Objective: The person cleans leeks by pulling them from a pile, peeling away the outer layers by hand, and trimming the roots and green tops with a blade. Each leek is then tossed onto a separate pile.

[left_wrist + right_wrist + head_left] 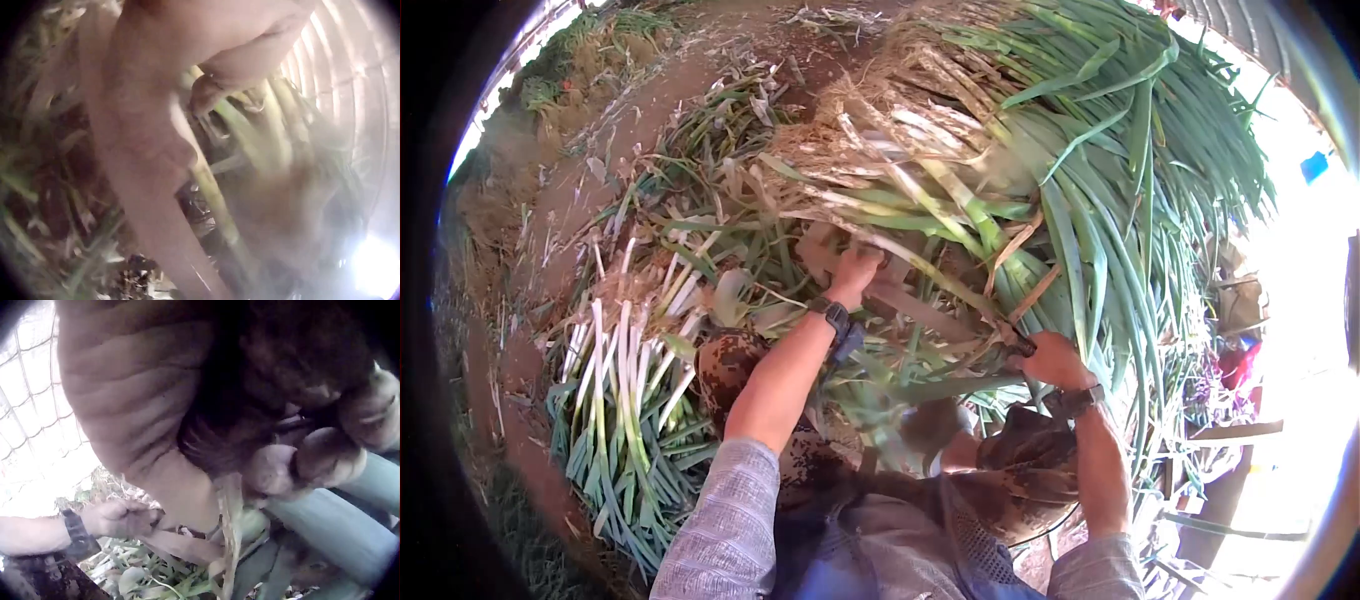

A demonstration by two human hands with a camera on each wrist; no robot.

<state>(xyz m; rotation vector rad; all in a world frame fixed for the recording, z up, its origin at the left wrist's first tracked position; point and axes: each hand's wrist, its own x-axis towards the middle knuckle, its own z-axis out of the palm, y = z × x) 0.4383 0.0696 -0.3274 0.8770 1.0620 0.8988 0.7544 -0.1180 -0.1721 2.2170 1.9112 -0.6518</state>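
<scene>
Gripping a long onion (945,278) near its leafy end, the right hand (1055,362) looks curled snugly, and the left hand (855,272), apart from it, seems to pinch a pale dry strip (920,312). The onion slants between them. I think a slow, even pull along the stalk works best, so nothing good snaps. Around them are loose leaves (730,295). Ahead is a big onion pile (1100,120); to the left, a smaller bunch (625,380) lies on the dirt floor (625,115). Sunshine glares in on the right.
</scene>
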